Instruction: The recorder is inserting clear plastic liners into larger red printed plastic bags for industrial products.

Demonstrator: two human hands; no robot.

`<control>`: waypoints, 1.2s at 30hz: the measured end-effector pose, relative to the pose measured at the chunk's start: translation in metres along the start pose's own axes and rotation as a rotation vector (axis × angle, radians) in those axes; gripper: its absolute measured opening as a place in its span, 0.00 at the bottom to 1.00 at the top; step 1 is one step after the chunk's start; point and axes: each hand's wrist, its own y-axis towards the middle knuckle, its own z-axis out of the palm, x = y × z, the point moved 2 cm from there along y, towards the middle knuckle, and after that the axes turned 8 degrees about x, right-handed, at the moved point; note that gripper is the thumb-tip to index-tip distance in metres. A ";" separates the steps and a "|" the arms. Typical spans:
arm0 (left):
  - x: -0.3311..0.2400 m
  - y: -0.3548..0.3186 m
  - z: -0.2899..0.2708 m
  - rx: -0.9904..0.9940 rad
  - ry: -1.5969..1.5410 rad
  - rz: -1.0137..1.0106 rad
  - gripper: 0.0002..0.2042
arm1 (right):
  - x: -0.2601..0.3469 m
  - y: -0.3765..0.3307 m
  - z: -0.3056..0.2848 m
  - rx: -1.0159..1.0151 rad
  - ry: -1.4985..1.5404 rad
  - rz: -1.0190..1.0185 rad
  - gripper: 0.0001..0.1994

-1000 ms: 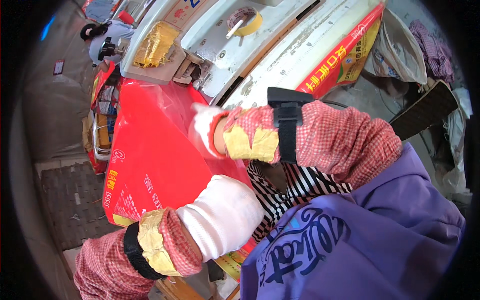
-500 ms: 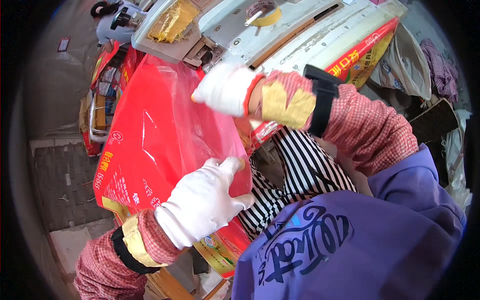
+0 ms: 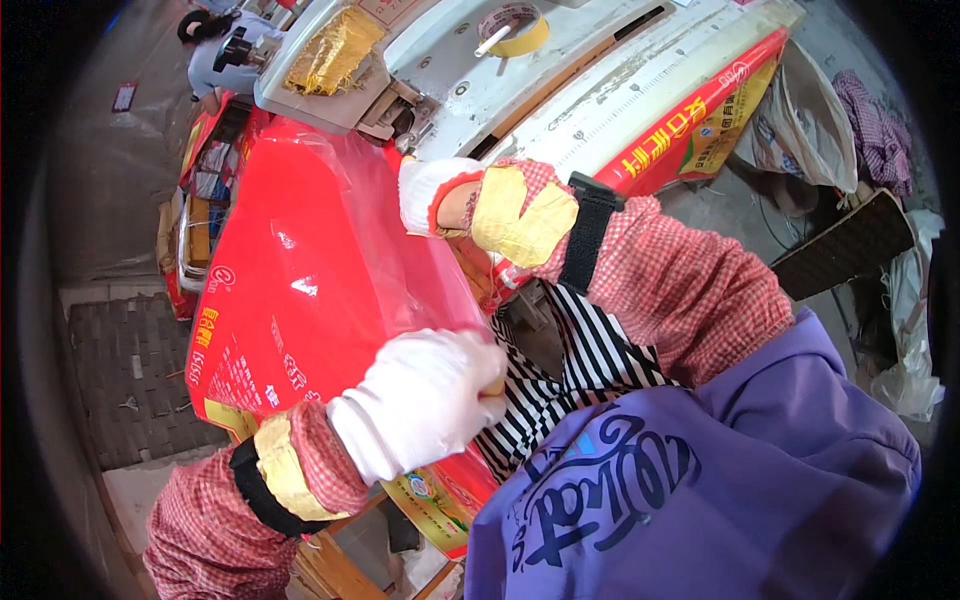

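In the head view, the large glossy red plastic bag (image 3: 300, 300) is lying just below the grey-white metal machine (image 3: 560, 90). The white-gloved left hand (image 3: 420, 400) is clamping the bag's near edge in a closed grip; the white-gloved right hand (image 3: 430, 195) is pinching its top beside the machine. Pulling both ends taut should be keeping the edge flat. Both wrists are bending inward, forearms angling up.
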 end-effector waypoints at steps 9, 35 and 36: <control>-0.012 0.005 -0.004 0.061 0.234 0.244 0.11 | 0.007 -0.022 0.002 -0.131 0.404 0.240 0.15; 0.015 -0.028 -0.157 0.387 1.177 -0.514 0.15 | 0.020 0.091 0.070 0.432 -1.822 2.927 0.17; 0.017 -0.042 -0.158 0.251 1.166 -0.498 0.09 | 0.025 0.094 0.072 0.321 -1.719 2.884 0.16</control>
